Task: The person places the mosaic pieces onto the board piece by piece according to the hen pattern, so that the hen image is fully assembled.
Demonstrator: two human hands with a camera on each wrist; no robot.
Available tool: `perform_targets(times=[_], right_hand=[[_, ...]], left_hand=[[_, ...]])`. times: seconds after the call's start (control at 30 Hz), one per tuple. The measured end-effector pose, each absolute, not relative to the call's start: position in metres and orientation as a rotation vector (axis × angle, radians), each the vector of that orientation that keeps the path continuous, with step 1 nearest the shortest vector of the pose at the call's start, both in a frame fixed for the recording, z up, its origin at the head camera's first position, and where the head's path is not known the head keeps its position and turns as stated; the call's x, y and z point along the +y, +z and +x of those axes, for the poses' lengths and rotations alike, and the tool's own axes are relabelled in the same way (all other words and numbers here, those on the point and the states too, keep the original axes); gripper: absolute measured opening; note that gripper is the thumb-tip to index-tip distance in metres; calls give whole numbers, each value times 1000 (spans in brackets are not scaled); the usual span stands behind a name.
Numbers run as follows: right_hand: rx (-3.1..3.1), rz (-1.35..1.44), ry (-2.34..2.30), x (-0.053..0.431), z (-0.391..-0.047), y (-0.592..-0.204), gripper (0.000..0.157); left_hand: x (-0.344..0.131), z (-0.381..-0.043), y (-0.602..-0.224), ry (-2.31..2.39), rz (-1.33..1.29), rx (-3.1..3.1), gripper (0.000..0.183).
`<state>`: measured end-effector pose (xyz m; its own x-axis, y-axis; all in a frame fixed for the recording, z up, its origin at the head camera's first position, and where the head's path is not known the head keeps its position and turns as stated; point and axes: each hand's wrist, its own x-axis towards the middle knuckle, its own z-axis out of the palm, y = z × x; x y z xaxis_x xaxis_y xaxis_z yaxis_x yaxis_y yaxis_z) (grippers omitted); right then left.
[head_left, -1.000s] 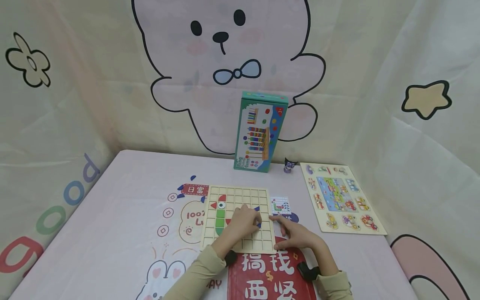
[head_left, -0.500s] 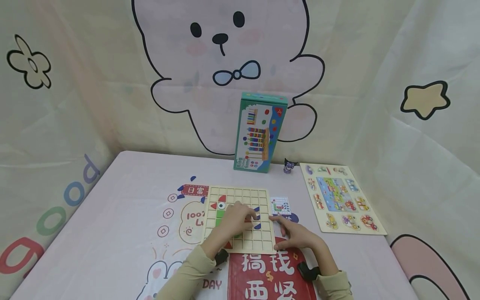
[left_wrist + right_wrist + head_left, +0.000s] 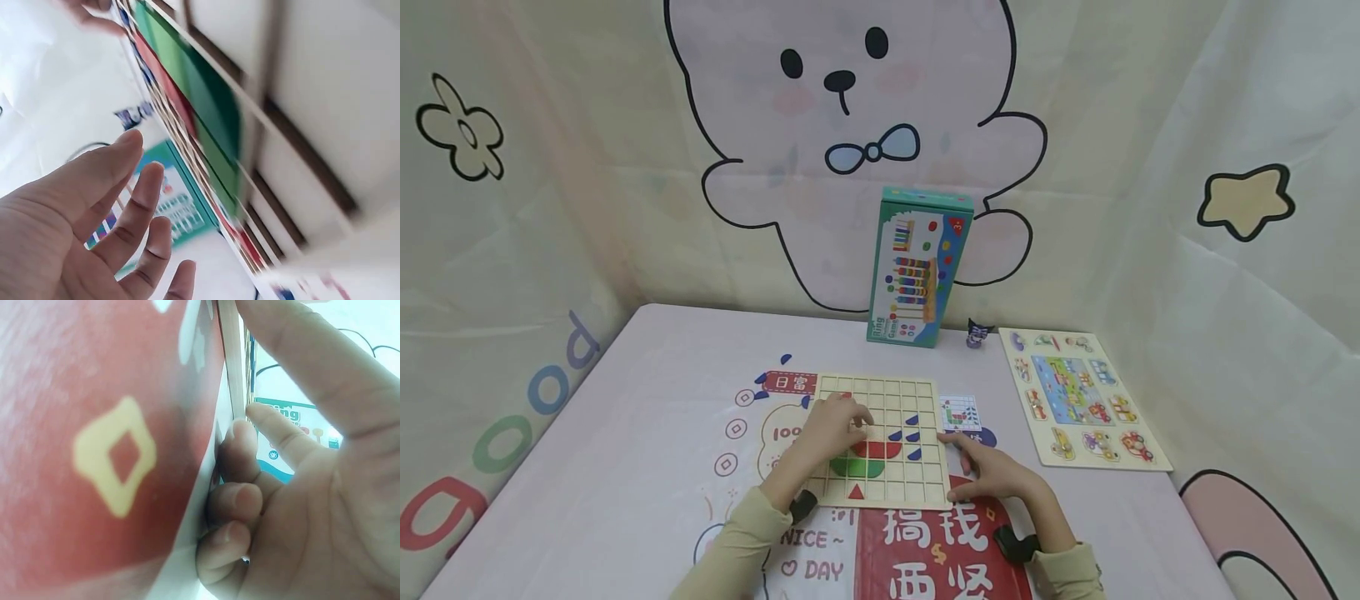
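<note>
A pale wooden grid board (image 3: 880,393) lies on the table with coloured pieces set in its squares. Over its left part is my left hand (image 3: 831,427), fingers apart and slightly bent, holding nothing; the left wrist view shows the same bare fingertips (image 3: 149,181). That hand covers the upper-left pieces. To its right and below lie red pieces (image 3: 880,450), green pieces (image 3: 859,468), a red triangle (image 3: 856,492) and several small blue pieces (image 3: 913,437). At the board's right edge, my right hand (image 3: 1000,471) touches with thumb and index finger spread along it; its other fingers (image 3: 228,544) are curled.
Loose blue pieces (image 3: 786,359) lie left of the board. A small pattern card (image 3: 961,412) sits beside its right edge. Farther right is a picture puzzle board (image 3: 1108,417). A tall green game box (image 3: 917,267) and a small purple figurine (image 3: 977,333) stand at the back.
My left hand has moved left from the middle of the board, uncovering red, green and blue pieces and covering the upper-left ones. My right hand stays at the board's right edge.
</note>
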<state>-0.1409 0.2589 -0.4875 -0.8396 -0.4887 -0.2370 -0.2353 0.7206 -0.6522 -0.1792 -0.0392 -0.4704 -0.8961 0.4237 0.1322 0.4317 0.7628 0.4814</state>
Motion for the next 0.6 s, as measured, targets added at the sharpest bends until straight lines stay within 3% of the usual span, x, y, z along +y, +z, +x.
perform_targets(times=[0.6], right_hand=[[2521,-545,-891,259,-143,-491,83]], left_hand=[[-117,-209,-476,-762,-466,-2942,15]])
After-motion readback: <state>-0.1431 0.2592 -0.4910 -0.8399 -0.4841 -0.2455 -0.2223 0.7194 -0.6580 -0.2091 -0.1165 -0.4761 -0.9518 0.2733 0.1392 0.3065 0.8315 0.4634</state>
